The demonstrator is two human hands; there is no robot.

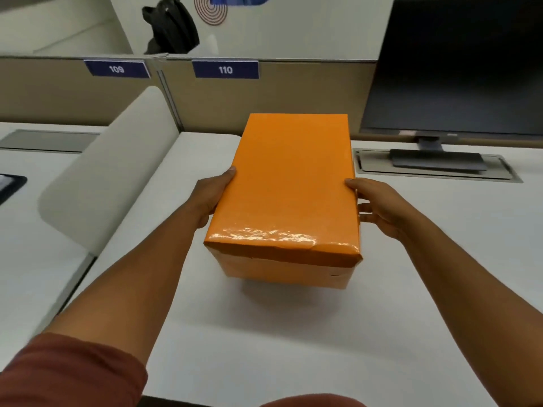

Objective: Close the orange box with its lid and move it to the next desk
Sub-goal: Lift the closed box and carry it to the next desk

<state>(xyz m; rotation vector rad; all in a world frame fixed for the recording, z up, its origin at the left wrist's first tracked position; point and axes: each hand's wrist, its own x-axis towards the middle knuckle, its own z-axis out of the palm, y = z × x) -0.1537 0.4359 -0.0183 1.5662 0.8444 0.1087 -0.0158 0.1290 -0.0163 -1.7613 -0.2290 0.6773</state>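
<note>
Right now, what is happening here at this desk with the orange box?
A person holds the orange box between both hands, the left hand on its left side and the right hand on its right side. The lid is already on. The box seems lifted a little above the white desk, at the place marked 110. The next desk, marked 109, lies to the left behind a low divider. A dark monitor stands at the right.

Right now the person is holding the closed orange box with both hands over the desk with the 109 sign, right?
Not quite. The head view shows the box, lid on, held by the left hand and right hand, but over the desk under the 110 sign. The 109 sign marks the next desk, beyond the divider.
</note>
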